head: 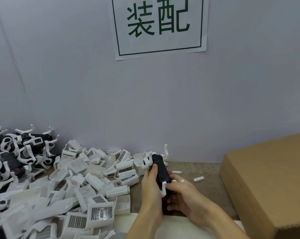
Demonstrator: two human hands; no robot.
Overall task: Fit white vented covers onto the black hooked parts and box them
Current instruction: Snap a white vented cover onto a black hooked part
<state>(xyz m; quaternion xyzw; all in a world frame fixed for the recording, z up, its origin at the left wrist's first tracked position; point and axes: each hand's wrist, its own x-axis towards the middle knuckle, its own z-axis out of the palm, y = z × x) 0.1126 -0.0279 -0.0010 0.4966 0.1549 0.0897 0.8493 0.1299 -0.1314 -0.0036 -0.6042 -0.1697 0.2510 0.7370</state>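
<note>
Both hands are up over the desk (201, 171), and between them sits one black hooked part (160, 170), tilted with its white hook (165, 151) pointing up toward the wall. The left hand (151, 183) is wrapped round the part's left side, thumb laid along the black body, fingers (153, 169) closed on it. The right hand (183, 194) grips from the lower right, its fingers curled shut around the bottom end of the same part, where a white piece (163, 188) shows at the base; whether that piece is fully seated, I cannot tell.

Left of the hands, a big heap of white vented covers (87, 187) spreads across the desk, lying every which way, many showing their gridded vents. Further left, by the wall, a second heap holds black hooked parts (18, 152) with white hooks sticking out, tangled together.

On the right stands a brown cardboard box (270, 183), its flat face toward the camera; its inside is not visible. Between box and hands, two small white scraps (199, 178) lie on the bare desk surface.

On the grey wall above hangs a white paper sign (160, 26) with large green characters in a green border.
</note>
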